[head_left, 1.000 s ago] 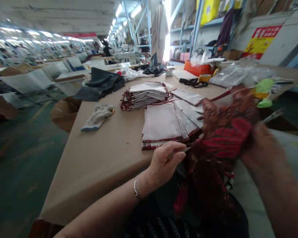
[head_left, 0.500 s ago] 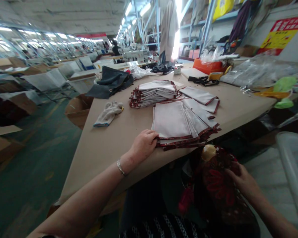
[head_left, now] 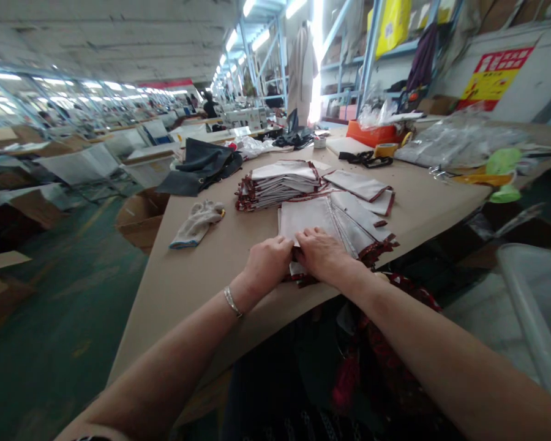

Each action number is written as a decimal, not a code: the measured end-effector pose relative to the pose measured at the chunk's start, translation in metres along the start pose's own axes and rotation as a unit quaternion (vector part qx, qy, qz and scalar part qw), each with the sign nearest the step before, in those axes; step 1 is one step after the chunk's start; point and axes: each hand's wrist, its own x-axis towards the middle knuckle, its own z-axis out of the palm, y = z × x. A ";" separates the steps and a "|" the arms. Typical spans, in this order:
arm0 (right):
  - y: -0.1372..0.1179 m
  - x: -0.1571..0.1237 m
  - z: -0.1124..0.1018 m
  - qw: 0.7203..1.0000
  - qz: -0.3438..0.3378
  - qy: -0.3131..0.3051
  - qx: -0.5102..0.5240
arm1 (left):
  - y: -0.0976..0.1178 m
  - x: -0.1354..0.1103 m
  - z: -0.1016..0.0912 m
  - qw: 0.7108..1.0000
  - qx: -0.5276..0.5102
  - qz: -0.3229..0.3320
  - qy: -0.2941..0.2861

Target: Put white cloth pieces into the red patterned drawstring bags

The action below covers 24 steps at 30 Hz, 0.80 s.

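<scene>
Several white-grey fabric pieces with dark red trim lie fanned in a near pile [head_left: 305, 215] at the table's front edge. At its near left corner my left hand [head_left: 269, 262] is closed on the edge of the top fabric piece. Close beside it, my right hand [head_left: 324, 254] has its fingers bent over the same near edge, gripping the fabric. My hands hide most of that trimmed edge. Behind is a taller stack of similar folded pieces [head_left: 280, 184], and two or so more pieces [head_left: 360, 184] lie to its right. Dark red patterned cloth [head_left: 395, 343] hangs below my right forearm.
A knit glove [head_left: 197, 223] lies on the left of the brown table [head_left: 211, 269]. Dark grey fabric [head_left: 202, 165] sits at the back left. Farther right are an orange container [head_left: 376, 133], black straps [head_left: 365, 159] and plastic bags [head_left: 459, 144]. A cardboard box [head_left: 140, 217] stands left of the table.
My right hand has left the dark red patterned cloth and come up to the near edge of the pile, beside my left hand. My left hand stays at the corner.
</scene>
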 end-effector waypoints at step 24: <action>-0.005 -0.222 -0.004 0.885 0.174 0.163 0.400 | 0.120 -0.077 -0.020 0.464 -0.789 -0.189 -0.357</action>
